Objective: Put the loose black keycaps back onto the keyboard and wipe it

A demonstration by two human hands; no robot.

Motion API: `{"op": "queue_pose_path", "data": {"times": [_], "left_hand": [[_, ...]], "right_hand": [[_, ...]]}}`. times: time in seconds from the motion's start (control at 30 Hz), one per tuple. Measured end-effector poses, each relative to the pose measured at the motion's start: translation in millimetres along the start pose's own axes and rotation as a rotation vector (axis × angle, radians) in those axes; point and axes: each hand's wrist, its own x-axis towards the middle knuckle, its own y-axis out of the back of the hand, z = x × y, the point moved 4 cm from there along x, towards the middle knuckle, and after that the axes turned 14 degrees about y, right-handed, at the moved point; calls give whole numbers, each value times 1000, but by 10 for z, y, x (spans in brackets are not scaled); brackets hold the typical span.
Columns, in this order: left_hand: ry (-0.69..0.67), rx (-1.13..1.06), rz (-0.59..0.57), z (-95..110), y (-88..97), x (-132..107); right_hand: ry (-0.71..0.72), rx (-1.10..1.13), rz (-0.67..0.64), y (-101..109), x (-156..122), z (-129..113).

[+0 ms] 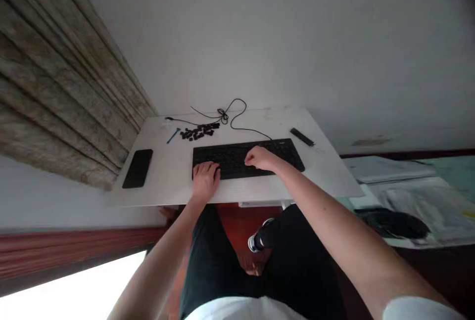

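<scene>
A person sits at a white table [168, 171] and has both bare hands at a black computer keyboard [233, 154]. The keyboard lies flat near the table's front edge, its long axis running left to right across the body, with the right end set very slightly farther away. Both hands come to it from the near side.

The left hand [205, 180] rests palm down on the keyboard's left end, fingers stretched forward side by side, thumb apart on the right; nothing shows in its grasp. The right hand [261, 157] is over the keyboard right of the middle, its fingers curled in toward the thumb and aimed left. Its tips are too small to tell whether they meet, or whether they pinch a key.

Beyond the keyboard's far edge, toward its left part, is a scatter of small black pieces that look like loose keycaps [200, 132]. They lie straight ahead of the left hand, which is nearer to them; from the right hand they are ahead and to the left, across the board. A slim blue tool [173, 135] lies slantwise just left of them.

A thin black cable [223, 115] leaves the keyboard's far edge and loops behind. A black smartphone [137, 168] lies well to the left, and a narrow dark strip [302, 137] lies angled beyond the right end.
</scene>
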Motion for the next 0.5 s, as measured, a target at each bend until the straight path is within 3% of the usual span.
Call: {"op": "queue_pose_path", "data": {"times": [0.5], "left_hand": [[21, -32, -25, -28, -39, 24]], "right_hand": [[10, 95, -4, -76, 127, 193]]}}
